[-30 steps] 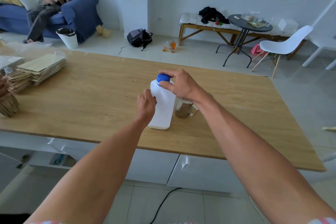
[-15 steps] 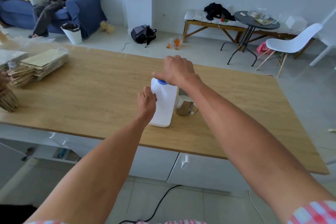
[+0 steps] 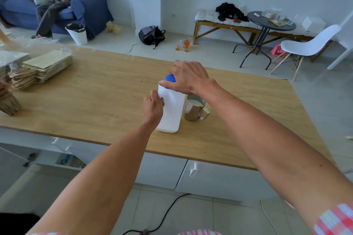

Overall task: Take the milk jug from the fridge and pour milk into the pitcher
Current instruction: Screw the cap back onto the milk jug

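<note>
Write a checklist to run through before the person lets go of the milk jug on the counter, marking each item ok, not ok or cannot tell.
1. Milk jug upright on the counter: ok.
2. Left hand steadying the jug's side: ok.
3. Blue cap on the jug, right hand around it: ok.
4. Cap screwed tight: cannot tell.
5. Pitcher holds milk: ok.
6. Pitcher stands clear of the counter's edge: ok.

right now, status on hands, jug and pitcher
Left hand gripping milk jug side, jug upright on table. Right hand on blue cap. Pitcher beside jug, milk inside. Nothing in the way.
</note>
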A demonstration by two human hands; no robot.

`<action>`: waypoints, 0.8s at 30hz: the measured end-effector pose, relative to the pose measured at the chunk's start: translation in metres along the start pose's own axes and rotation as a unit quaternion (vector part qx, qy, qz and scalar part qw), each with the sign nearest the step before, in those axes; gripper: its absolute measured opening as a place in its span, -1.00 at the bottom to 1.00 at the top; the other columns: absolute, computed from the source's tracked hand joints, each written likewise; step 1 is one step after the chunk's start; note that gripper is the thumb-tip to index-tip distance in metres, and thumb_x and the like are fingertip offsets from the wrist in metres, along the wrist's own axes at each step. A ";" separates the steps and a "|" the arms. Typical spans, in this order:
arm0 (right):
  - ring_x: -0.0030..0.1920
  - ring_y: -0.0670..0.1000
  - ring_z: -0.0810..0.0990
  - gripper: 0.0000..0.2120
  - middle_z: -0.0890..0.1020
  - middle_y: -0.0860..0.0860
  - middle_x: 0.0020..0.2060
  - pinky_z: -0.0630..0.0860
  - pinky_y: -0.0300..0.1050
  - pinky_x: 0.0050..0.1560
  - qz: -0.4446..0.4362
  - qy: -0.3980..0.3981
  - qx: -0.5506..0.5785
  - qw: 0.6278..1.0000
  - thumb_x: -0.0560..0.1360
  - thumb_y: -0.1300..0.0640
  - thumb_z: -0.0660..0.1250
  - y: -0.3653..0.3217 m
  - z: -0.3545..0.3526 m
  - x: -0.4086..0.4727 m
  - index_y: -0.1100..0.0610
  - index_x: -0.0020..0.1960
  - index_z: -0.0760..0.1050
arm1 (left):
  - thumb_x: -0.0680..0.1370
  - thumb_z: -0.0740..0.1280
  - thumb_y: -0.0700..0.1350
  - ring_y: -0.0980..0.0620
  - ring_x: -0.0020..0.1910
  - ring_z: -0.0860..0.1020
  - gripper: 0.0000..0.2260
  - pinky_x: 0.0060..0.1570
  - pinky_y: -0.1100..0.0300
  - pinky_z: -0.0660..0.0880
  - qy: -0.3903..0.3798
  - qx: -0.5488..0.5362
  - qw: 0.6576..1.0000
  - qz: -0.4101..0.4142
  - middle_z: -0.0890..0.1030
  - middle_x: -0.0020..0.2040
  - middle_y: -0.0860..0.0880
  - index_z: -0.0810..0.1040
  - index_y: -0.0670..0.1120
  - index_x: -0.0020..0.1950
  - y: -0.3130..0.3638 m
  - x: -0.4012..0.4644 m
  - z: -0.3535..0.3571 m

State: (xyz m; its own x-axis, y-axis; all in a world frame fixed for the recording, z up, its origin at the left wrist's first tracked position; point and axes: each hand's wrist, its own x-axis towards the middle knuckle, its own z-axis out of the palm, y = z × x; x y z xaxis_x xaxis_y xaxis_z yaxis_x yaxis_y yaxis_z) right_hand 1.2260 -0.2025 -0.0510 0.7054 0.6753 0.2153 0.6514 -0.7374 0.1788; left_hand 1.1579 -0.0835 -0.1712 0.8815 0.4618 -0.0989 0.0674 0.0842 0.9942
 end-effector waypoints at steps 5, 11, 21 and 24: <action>-0.35 0.06 0.46 -0.41 0.46 -0.04 -0.35 0.20 -0.13 -0.36 0.014 0.047 0.018 0.999 0.59 -0.38 0.12 0.000 0.014 -0.001 0.10 -0.29 0.42 | 0.61 0.03 -0.16 0.07 -0.46 0.14 -0.68 -0.40 0.15 0.16 0.030 0.002 1.000 0.006 0.17 -0.45 0.06 0.09 -0.03 -0.33 0.000 -0.002 0.004; -0.40 0.09 0.46 -0.44 0.40 -0.06 -0.46 0.29 -0.11 -0.33 0.126 0.035 0.086 0.988 0.56 -0.36 0.15 -0.014 0.020 0.000 0.04 -0.39 0.29 | 0.60 0.05 -0.16 0.05 -0.41 0.14 -0.67 -0.38 0.12 0.15 0.070 -0.011 0.997 -0.014 0.17 -0.47 0.12 0.10 0.02 -0.36 0.001 -0.004 0.010; -0.34 0.14 0.50 -0.48 0.41 -0.03 -0.43 0.23 -0.10 -0.35 0.210 0.022 0.104 0.972 0.57 -0.28 0.16 -0.029 0.020 0.002 0.08 -0.38 0.27 | 0.65 0.06 -0.18 -0.05 -0.29 0.19 -0.66 -0.35 0.10 0.15 0.136 0.001 0.990 -0.035 0.22 -0.39 0.01 0.13 -0.07 -0.33 0.006 -0.006 0.017; -0.37 0.13 0.46 -0.49 0.40 -0.03 -0.45 0.20 -0.11 -0.39 0.225 0.029 0.122 0.966 0.55 -0.27 0.18 -0.031 0.022 0.001 0.09 -0.37 0.26 | 0.64 0.06 -0.17 -0.06 -0.27 0.20 -0.66 -0.33 0.09 0.16 0.130 0.009 0.991 -0.033 0.23 -0.39 0.00 0.14 -0.07 -0.33 0.004 -0.005 0.017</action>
State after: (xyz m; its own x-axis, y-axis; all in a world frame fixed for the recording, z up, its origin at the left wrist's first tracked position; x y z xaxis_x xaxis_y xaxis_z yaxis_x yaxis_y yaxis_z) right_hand 1.2125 -0.1787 -0.0771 0.9206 0.2790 0.2731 0.3331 -0.9262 -0.1765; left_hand 1.1612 -0.1004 -0.1658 0.7240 0.6685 -0.1700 0.1317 0.1080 0.9854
